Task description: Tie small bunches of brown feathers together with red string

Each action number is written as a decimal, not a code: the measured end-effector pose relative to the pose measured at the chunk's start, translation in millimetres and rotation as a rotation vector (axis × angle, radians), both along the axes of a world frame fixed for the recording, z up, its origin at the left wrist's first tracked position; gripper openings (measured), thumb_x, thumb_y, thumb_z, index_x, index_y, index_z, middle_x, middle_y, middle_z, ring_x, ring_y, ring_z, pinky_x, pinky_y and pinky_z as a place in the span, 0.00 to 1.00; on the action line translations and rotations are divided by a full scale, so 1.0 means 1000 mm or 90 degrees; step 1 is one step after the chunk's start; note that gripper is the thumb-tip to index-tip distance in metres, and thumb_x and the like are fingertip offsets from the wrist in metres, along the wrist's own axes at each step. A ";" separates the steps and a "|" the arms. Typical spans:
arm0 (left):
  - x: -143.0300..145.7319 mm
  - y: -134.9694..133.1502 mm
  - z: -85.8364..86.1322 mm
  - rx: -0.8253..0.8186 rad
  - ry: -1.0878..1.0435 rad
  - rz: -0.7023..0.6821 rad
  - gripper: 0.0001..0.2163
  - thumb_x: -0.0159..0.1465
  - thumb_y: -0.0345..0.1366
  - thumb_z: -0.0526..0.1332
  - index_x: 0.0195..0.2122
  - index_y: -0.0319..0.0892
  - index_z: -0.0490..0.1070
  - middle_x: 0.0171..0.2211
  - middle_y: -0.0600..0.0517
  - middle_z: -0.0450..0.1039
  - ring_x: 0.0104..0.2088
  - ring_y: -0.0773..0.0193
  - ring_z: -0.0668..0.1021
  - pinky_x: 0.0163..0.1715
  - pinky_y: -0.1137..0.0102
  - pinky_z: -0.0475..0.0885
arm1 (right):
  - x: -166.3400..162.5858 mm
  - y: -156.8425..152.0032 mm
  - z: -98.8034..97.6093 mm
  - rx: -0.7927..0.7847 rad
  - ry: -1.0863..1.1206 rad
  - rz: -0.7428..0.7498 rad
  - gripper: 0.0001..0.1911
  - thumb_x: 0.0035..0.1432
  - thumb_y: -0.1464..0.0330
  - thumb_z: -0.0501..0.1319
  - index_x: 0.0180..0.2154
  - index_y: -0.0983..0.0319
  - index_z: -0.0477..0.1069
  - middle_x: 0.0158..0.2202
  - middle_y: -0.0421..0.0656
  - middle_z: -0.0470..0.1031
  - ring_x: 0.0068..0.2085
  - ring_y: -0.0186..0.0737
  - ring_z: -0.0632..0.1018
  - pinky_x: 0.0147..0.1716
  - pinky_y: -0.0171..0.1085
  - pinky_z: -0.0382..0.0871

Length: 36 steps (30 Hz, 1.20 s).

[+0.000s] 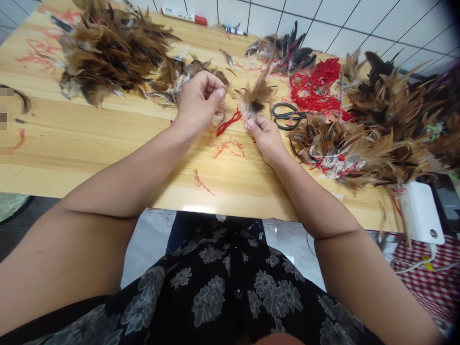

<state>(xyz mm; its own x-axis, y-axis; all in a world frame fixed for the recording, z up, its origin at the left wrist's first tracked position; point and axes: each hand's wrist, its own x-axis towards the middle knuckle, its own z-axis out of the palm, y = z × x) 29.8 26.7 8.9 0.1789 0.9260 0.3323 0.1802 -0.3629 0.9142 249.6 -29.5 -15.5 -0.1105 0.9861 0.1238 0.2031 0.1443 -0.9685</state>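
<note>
My right hand pinches the base of a small bunch of brown feathers that stands up above the wooden table. My left hand is closed in a loose fist just left of the bunch, fingers curled. A red thread runs from under that fist toward the bunch's base, and the fingers seem to grip it. Black scissors lie just right of my right hand.
A big heap of brown feathers lies at the back left. Tied feather bunches fill the right side, behind them a tangle of red cord. Red thread scraps dot the table front. A red marker lies at the far edge.
</note>
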 end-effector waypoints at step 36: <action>0.007 -0.019 0.019 -0.089 0.067 -0.180 0.07 0.70 0.36 0.79 0.37 0.44 0.84 0.33 0.51 0.81 0.38 0.53 0.84 0.46 0.60 0.81 | 0.002 -0.003 -0.007 0.033 -0.060 -0.051 0.29 0.77 0.40 0.69 0.34 0.55 0.71 0.33 0.41 0.72 0.44 0.46 0.76 0.54 0.46 0.79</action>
